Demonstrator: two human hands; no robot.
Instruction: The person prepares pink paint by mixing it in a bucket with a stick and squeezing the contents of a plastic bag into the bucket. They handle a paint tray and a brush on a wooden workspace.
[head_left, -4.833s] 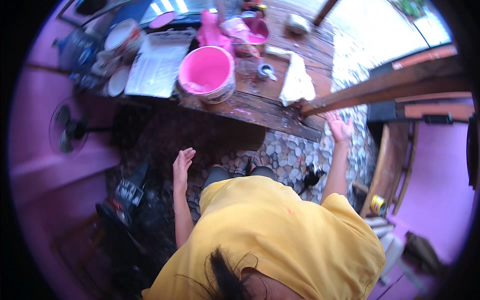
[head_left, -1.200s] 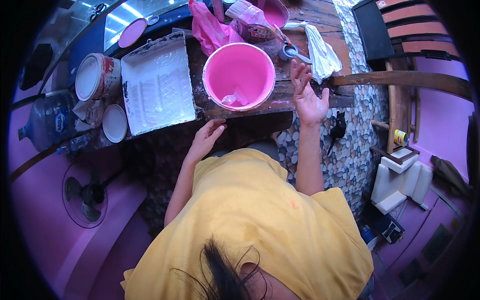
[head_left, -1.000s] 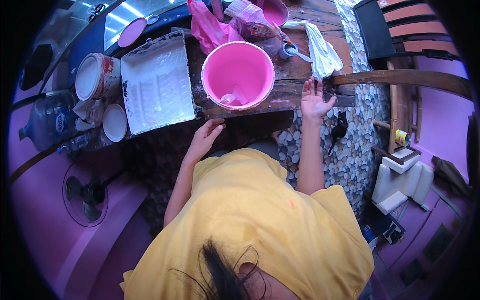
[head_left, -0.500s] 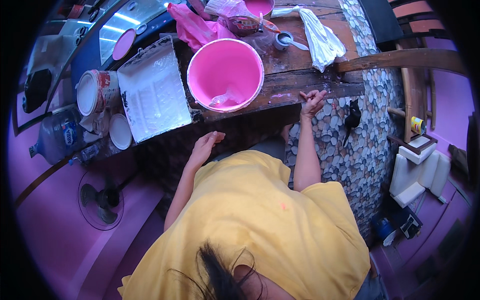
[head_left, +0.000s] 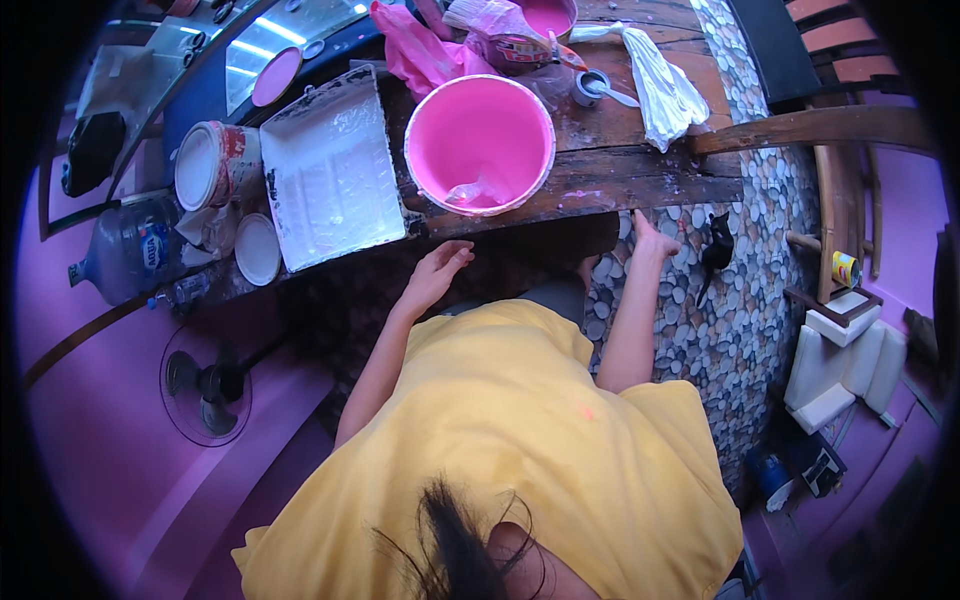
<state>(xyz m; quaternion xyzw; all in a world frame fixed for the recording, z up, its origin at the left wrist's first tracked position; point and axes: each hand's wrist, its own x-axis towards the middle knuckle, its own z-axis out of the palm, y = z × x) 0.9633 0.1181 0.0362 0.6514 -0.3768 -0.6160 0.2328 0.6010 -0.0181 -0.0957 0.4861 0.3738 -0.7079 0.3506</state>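
My left hand [head_left: 438, 276] hangs just short of the table's front edge, fingers stretched and holding nothing. Past the same edge, above the pebble-patterned floor, my right hand [head_left: 655, 238] is empty with its fingers apart. Between and beyond them stands a bucket [head_left: 437, 135] with a pink inside and a crumpled clear plastic piece [head_left: 472, 192] at its bottom. To the bucket's left lies a white paint tray [head_left: 335, 170] with dark-stained edges. Behind it are a pink plastic bag [head_left: 420, 52] and a paintbrush [head_left: 484, 18] with pale bristles.
A small cup [head_left: 588, 92] with a spoon and a white cloth-like bundle [head_left: 665, 95] lie at the table's right. Left are a paint can [head_left: 203, 165], a round lid [head_left: 258, 250] and a large water bottle [head_left: 130, 250]. A black cat [head_left: 717, 245] is on the floor; a fan [head_left: 210, 385] stands lower left.
My right hand has come away from the table's edge, and its curled fingers have straightened. My left hand stays near the edge. The whole view has shifted a little, so things sit further right.
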